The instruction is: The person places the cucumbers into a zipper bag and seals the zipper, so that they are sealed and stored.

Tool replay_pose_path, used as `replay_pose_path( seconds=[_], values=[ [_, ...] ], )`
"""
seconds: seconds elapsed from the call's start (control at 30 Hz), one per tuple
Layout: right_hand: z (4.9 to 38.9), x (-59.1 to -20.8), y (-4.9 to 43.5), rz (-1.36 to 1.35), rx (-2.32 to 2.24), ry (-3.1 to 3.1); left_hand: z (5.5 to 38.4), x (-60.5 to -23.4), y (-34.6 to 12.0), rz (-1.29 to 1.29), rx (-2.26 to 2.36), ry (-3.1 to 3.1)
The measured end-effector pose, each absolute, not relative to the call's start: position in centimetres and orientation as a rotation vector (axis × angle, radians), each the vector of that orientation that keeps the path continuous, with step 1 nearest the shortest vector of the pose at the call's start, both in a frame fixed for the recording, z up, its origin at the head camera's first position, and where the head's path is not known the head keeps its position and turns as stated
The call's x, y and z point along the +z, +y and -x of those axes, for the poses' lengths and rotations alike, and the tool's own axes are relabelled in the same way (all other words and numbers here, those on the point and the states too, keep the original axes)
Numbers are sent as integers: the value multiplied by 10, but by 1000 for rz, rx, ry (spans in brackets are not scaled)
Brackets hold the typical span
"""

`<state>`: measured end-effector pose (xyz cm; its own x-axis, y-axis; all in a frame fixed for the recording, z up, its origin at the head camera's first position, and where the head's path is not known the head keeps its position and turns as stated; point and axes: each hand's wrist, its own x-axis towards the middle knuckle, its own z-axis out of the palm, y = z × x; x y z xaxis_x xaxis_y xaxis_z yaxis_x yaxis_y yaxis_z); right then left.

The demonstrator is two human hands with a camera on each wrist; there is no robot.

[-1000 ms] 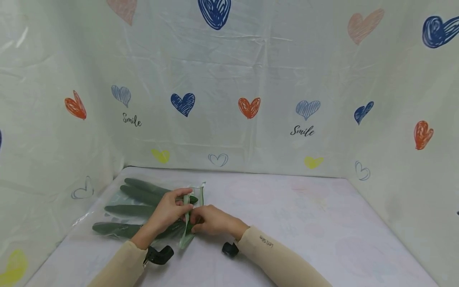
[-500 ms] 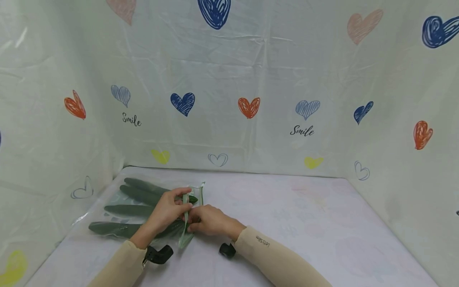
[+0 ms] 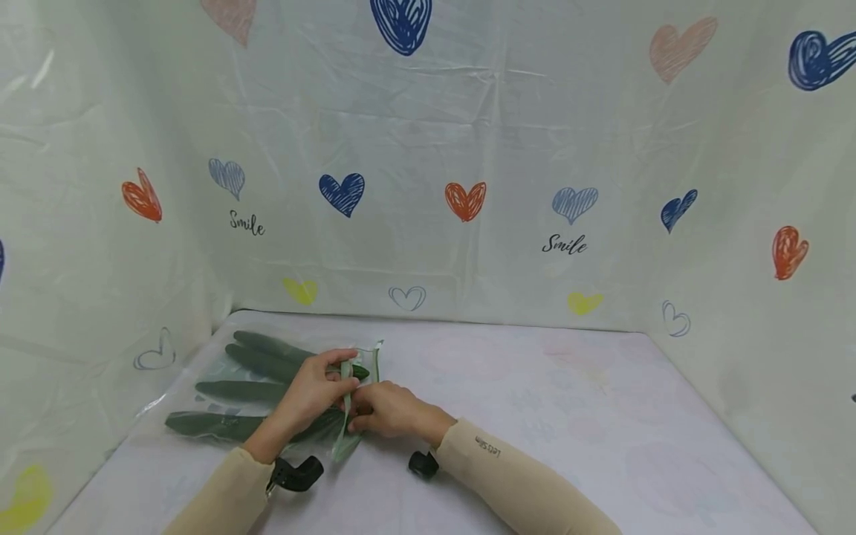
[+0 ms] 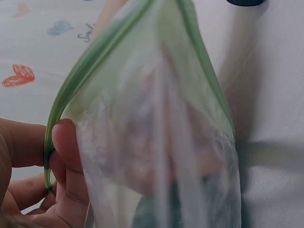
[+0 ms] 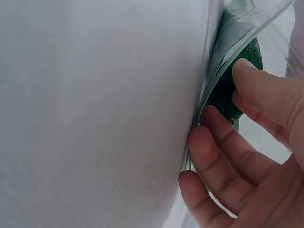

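Observation:
A clear zip bag (image 3: 217, 349) with a green-edged mouth lies on the left of the table, several dark green cucumbers (image 3: 241, 390) inside it. My left hand (image 3: 313, 390) pinches the mouth's green edge between thumb and fingers, and the left wrist view shows that strip (image 4: 61, 99) held up. At the opening, my right hand (image 3: 394, 411) grips the end of the nearest cucumber (image 5: 228, 95), with the thumb on one side and the fingers on the other. Part of that cucumber is hidden by my left forearm and the bag.
White cloth covers the table (image 3: 535, 431). A heart-printed curtain (image 3: 515, 134) hangs behind it and along both sides. Black wrist cameras (image 3: 299, 474) are under both wrists, close to the cloth.
My right hand has moved slightly left into the bag's mouth. The nearest cucumber has slid a little left, deeper into the bag. My left hand has stayed in place on the edge.

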<state>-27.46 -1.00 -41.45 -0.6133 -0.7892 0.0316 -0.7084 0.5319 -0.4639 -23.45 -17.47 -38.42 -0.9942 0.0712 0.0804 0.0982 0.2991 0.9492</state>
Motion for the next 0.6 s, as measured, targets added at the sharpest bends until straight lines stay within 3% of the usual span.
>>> replay_pose_path(
  seconds=[0.6],
  values=[
    [276,-414,-13,1275,-629,2602,235,-385,-176,174,-1849,-2502]
  ],
)
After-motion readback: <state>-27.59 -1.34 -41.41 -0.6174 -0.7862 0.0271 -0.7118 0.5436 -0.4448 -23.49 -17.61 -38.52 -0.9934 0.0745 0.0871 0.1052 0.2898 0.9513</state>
